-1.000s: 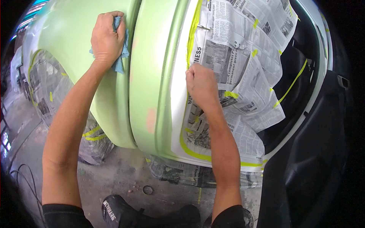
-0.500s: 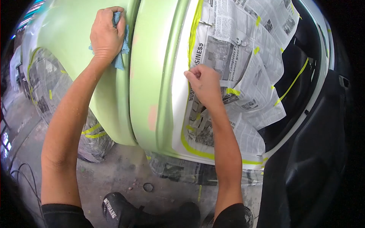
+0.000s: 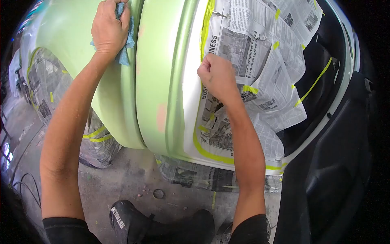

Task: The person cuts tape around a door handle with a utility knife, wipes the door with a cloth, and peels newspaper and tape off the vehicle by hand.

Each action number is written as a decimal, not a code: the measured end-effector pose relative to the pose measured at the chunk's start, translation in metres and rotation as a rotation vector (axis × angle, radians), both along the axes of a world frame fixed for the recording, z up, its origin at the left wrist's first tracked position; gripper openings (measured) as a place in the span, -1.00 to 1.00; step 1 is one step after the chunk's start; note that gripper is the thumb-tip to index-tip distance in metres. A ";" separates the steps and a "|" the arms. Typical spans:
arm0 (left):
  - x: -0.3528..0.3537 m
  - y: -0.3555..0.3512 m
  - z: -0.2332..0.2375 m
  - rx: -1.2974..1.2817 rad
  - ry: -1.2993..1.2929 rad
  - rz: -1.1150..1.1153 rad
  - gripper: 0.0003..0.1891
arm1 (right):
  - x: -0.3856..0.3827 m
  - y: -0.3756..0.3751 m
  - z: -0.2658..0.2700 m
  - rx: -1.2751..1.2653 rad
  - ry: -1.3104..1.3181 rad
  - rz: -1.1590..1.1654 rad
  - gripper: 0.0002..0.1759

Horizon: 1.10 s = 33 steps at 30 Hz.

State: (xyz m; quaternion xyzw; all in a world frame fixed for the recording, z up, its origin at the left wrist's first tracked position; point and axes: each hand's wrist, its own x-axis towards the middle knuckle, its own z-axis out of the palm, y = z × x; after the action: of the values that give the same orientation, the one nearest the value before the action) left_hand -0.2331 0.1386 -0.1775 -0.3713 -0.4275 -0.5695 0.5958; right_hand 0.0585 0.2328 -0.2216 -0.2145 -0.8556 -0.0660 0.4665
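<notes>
My left hand (image 3: 109, 30) is closed on a crumpled blue cloth (image 3: 124, 57) and presses it against the light green body panel (image 3: 75, 24) of a car, just left of a dark panel gap. Over the white border at the edge of the masked opening is my right hand (image 3: 218, 77), its fingers curled into a fist. Whether it holds anything is hidden. Beside it, yellow-green masking tape (image 3: 209, 22) runs along the edge of newspaper sheets (image 3: 239, 53) that cover the opening.
At left, masking wraps the wheel (image 3: 99, 152) and wheel arch. A black door panel (image 3: 325, 175) stands open at right. On the concrete floor lies a small dark ring (image 3: 158, 193), near my shoe (image 3: 122, 217). A cable (image 3: 30, 183) curls at lower left.
The whole view has shifted slightly, so the car sits higher in it. My right hand has moved a little up along the taped edge. The cloth stays in my left hand.
</notes>
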 end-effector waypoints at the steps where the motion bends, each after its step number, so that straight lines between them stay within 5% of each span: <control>1: -0.001 0.000 0.000 0.000 0.008 0.000 -0.83 | -0.001 0.000 0.001 -0.021 -0.001 0.007 -0.88; 7: 0.000 0.000 0.000 0.010 -0.010 -0.008 -0.82 | 0.019 0.010 -0.002 -0.582 0.175 0.330 -0.73; 16: 0.003 0.000 0.000 0.008 -0.038 0.004 -0.84 | -0.001 0.002 -0.014 -0.177 0.266 0.160 -0.75; 22: 0.014 -0.008 -0.007 -0.054 -0.039 -0.060 -0.72 | -0.004 0.002 -0.004 0.013 0.069 -0.014 -0.80; 25: 0.021 -0.013 -0.007 -0.070 -0.096 -0.109 -0.74 | 0.002 0.018 0.004 -0.127 -0.016 0.060 -0.75; 28: 0.018 -0.011 -0.007 -0.059 -0.092 -0.118 -0.75 | 0.007 0.014 0.007 -0.628 0.128 0.323 -0.73; 33: 0.014 -0.009 -0.007 -0.025 -0.056 -0.084 -0.76 | 0.008 0.002 -0.003 -0.384 0.060 0.116 -0.72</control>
State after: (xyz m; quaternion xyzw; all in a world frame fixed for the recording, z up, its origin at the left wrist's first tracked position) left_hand -0.2188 0.1297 -0.1848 -0.3802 -0.4354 -0.5987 0.5545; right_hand 0.0669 0.2349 -0.2248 -0.2518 -0.8490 0.1316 0.4455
